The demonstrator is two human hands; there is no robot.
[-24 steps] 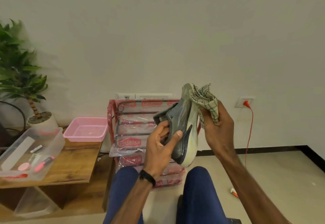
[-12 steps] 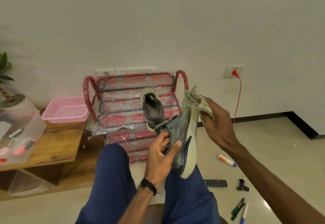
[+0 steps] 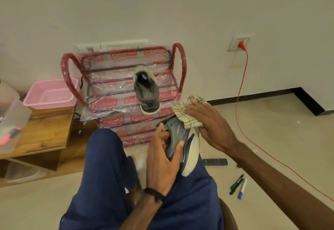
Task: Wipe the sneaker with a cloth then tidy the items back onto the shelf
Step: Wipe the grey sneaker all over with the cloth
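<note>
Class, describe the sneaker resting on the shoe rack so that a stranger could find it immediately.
Against the wall stands a plastic-wrapped shoe rack with red handles. On its upper tier lies a grey sneaker, its opening upward. Unlike the sneaker being wiped, no hand touches it.

Sneaker (image 3: pixel 178 139): now lower, down over my lap, from chest height a second ago. Cloth (image 3: pixel 188 115): no longer bunched at the toe tip; my right hand (image 3: pixel 210 126) now presses it flat-fingered onto the upper. View: tipped down; second sneaker (image 3: pixel 146 90) on the shelf (image 3: pixel 108 88), remote (image 3: pixel 215 162) and markers (image 3: pixel 238 185) on the floor have come into sight.
</note>
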